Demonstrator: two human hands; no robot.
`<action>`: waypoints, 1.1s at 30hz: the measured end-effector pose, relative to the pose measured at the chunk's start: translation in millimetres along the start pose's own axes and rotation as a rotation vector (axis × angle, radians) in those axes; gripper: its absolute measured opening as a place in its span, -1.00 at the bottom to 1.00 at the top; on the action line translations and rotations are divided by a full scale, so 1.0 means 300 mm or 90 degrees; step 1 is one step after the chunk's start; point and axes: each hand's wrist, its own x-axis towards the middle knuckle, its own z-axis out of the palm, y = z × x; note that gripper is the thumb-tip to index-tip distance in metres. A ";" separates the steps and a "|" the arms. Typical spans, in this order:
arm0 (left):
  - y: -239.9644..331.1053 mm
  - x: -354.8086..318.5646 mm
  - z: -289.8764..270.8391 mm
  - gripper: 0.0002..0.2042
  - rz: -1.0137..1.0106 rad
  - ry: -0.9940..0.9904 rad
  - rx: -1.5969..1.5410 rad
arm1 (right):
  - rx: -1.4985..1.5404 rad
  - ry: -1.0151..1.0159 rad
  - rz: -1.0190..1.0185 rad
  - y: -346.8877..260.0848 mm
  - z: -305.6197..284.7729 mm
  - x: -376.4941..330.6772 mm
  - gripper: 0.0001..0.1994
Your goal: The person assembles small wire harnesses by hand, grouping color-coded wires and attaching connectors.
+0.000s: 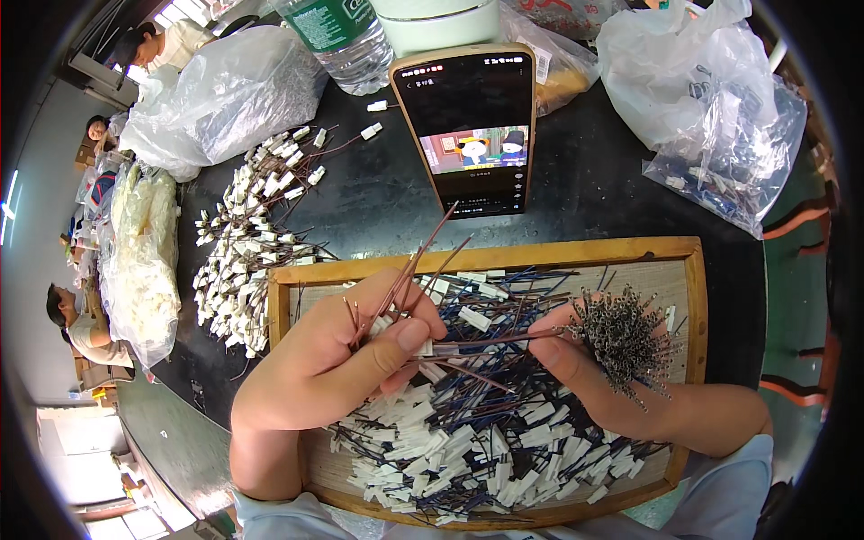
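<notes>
My left hand [315,369] is closed on a few white connectors with dark brown wires [409,274], whose loose ends stick up past the fingers. My right hand [589,382] holds a thick bundle of wires [625,342], their metal-tipped ends fanned outward. Between its thumb and forefinger passes a thin brown wire [486,342] that runs across to the left hand. Both hands hover over a wooden-framed tray [576,250]. Inside it lies a heap of white connectors [423,441] on blue and brown wires. The left fingers partly hide the connectors they grip.
A phone [468,135] stands upright behind the tray. More wired connectors [256,243] are piled on the black table [378,216] to the left. Around them are plastic bags [225,94], a water bottle [337,40] and a bagged bundle [711,99]. Other people sit at far left.
</notes>
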 end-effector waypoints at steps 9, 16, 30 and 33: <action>0.007 0.006 0.009 -0.76 0.070 0.033 0.039 | -0.099 -0.090 0.131 -0.058 -0.034 0.018 -0.84; -0.032 0.044 -0.051 -0.68 0.092 0.076 -0.328 | 0.145 -0.231 0.143 -0.018 -0.033 0.012 -0.84; -0.051 0.074 0.017 -0.79 0.066 -0.024 -0.436 | 0.117 -0.118 0.150 -0.044 -0.006 0.000 -0.80; -0.045 0.073 0.037 -0.76 0.091 -0.059 -0.239 | 0.106 -0.114 0.116 -0.038 -0.007 -0.010 -0.80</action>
